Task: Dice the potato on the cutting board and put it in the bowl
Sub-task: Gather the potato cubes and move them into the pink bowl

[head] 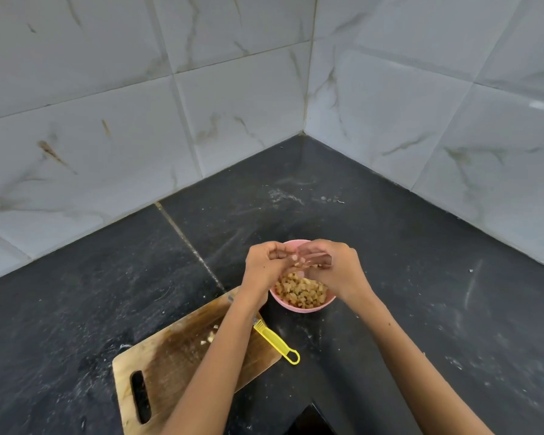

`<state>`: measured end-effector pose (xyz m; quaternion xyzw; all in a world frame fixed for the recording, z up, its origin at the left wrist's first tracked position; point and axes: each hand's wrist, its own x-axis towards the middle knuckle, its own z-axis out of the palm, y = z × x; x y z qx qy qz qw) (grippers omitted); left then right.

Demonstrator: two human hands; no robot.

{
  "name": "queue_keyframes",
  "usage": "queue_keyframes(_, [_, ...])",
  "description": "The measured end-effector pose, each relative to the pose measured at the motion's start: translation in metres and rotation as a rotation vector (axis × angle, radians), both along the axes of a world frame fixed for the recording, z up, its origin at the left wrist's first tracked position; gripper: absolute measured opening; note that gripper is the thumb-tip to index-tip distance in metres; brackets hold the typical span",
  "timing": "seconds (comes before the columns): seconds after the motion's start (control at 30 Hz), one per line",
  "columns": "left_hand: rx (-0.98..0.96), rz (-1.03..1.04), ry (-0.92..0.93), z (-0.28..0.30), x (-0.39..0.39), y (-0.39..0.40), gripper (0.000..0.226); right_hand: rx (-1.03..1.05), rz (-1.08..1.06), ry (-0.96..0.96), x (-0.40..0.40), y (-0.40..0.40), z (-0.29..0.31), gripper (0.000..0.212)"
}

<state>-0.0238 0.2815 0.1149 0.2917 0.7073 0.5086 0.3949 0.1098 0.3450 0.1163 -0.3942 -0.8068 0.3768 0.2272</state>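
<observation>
Lying left of the pink bowl on the black tabletop is the wooden cutting board, with a few potato bits on it. A yellow-handled knife lies at the board's edge, near the bowl. Over the bowl, the left hand and right hand meet, each grip curled, pinching small potato pieces. Diced potato fills the bowl.

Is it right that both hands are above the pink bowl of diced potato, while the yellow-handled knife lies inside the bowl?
Not quite. The head view shows the left hand and right hand above the pink bowl of diced potato, but the yellow-handled knife lies outside the bowl, at the edge of the cutting board.
</observation>
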Motion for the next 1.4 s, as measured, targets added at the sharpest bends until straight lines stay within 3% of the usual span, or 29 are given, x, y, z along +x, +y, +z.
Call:
queue_keyframes(0.27, [0.002, -0.011, -0.013, 0.001, 0.016, 0.008, 0.017, -0.004, -0.189, 0.032, 0.001, 0.008, -0.008, 0.008])
queue_keyframes(0.4, [0.027, 0.045, 0.163, -0.004, 0.020, 0.010, 0.023, 0.012, -0.169, -0.039, 0.002, 0.014, -0.009, 0.009])
queue_keyframes(0.57, [0.045, 0.168, 0.199, -0.011, 0.020, 0.014, 0.016, -0.015, -0.120, -0.138, 0.005, 0.019, -0.005, 0.018])
queue_keyframes(0.63, [0.032, 0.170, 0.127, -0.011, 0.020, 0.016, 0.015, -0.008, -0.139, -0.113, 0.003, 0.014, -0.005, 0.010])
queue_keyframes(0.8, [-0.009, 0.103, -0.253, -0.003, 0.021, 0.014, 0.021, 0.015, -0.204, -0.092, -0.001, 0.007, -0.010, 0.006])
queue_keyframes(0.87, [-0.003, 0.056, -0.283, -0.001, 0.021, 0.011, 0.021, 0.026, -0.230, -0.128, 0.002, 0.012, -0.013, 0.009])
queue_keyframes(1.0, [0.004, -0.063, 0.198, -0.003, 0.019, 0.006, 0.024, 0.005, -0.130, -0.315, 0.006, 0.020, -0.015, 0.030])
queue_keyframes(1.07, [0.055, -0.092, 0.314, -0.006, 0.019, 0.005, 0.026, 0.052, -0.095, -0.333, 0.006, 0.019, -0.014, 0.033])
queue_keyframes(1.2, [0.140, -0.074, 0.365, -0.008, 0.016, -0.002, 0.032, 0.244, -0.247, -0.130, 0.007, 0.009, -0.009, 0.015])
queue_keyframes(1.27, [0.154, -0.065, 0.370, -0.009, 0.012, -0.008, 0.031, 0.282, -0.178, -0.219, 0.005, 0.002, -0.010, 0.015])
queue_keyframes(1.33, [0.162, -0.062, 0.368, -0.010, 0.007, -0.017, 0.030, 0.197, -0.064, -0.375, 0.003, -0.003, -0.014, 0.029])
queue_keyframes(1.4, [0.193, -0.040, 0.360, -0.010, -0.003, -0.030, 0.030, 0.131, -0.011, -0.329, -0.002, -0.014, -0.015, 0.030])
